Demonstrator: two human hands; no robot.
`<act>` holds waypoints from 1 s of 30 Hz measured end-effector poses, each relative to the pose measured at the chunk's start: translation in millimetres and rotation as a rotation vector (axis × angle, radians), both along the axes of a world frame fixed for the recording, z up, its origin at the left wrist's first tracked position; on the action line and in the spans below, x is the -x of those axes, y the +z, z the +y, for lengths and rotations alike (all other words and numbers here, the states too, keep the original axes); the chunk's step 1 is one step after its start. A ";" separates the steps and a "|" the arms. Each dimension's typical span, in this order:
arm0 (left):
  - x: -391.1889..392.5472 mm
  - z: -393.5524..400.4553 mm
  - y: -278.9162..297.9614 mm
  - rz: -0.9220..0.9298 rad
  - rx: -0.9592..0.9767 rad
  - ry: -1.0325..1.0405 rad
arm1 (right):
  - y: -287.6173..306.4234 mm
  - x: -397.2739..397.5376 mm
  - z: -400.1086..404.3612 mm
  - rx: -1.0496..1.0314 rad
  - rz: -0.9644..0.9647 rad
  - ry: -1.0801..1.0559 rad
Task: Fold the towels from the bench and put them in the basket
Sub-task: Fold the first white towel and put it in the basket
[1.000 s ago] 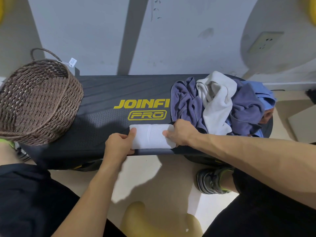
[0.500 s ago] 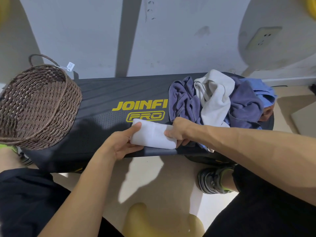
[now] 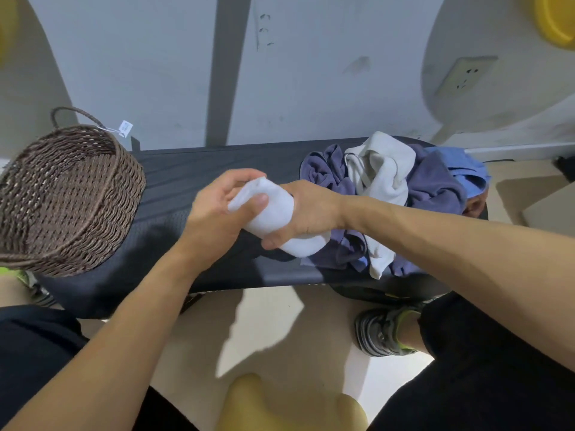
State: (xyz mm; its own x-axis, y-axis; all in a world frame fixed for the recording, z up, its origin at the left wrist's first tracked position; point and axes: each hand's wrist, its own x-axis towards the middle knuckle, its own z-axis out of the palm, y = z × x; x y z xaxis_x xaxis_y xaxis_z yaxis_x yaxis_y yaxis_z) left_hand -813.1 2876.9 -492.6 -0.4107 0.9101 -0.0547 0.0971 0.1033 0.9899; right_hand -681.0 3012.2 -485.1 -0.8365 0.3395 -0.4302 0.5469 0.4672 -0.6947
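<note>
A folded white towel [image 3: 273, 209] is lifted above the middle of the black bench [image 3: 174, 194]. My left hand [image 3: 217, 213] grips its left end, thumb across the front. My right hand [image 3: 306, 213] wraps around its right side from behind. A brown woven basket [image 3: 65, 197] stands tilted on the bench's left end, its opening toward me and nothing visible inside. A heap of loose towels [image 3: 404, 197], purple, white and blue, lies on the bench's right end, just right of my right hand.
A grey wall rises right behind the bench, with a socket [image 3: 465, 74] at upper right. My knees in black trousers flank the view, and a shoe [image 3: 382, 331] rests on the pale floor. A yellow rounded object [image 3: 280, 402] sits low between my legs.
The folded white towel lay flat at the bench's front edge under both hands. Both hands have now gripped it and lifted it up off the bench, covering the yellow logo.
</note>
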 end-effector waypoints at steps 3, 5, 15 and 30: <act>16.8 -8.4 25.0 0.030 -0.004 -0.105 | 16.3 0.5 -7.5 0.085 0.099 -0.024; 26.2 -13.3 40.0 0.177 0.068 -0.201 | 25.3 0.8 -16.8 0.044 0.146 0.019; 72.4 -32.9 81.3 0.485 0.225 -0.336 | 39.7 27.0 -44.8 -0.018 0.135 0.028; 299.4 -99.6 33.7 0.169 0.447 0.194 | 23.1 260.9 -70.8 0.280 0.083 -0.101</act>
State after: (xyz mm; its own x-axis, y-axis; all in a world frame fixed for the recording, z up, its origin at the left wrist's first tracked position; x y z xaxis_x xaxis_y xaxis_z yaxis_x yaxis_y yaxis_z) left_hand -1112.5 2777.3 -458.9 -0.6065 0.7190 -0.3395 0.1890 0.5451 0.8168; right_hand -941.8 2941.4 -462.0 -0.8405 0.3007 -0.4506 0.5171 0.1973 -0.8329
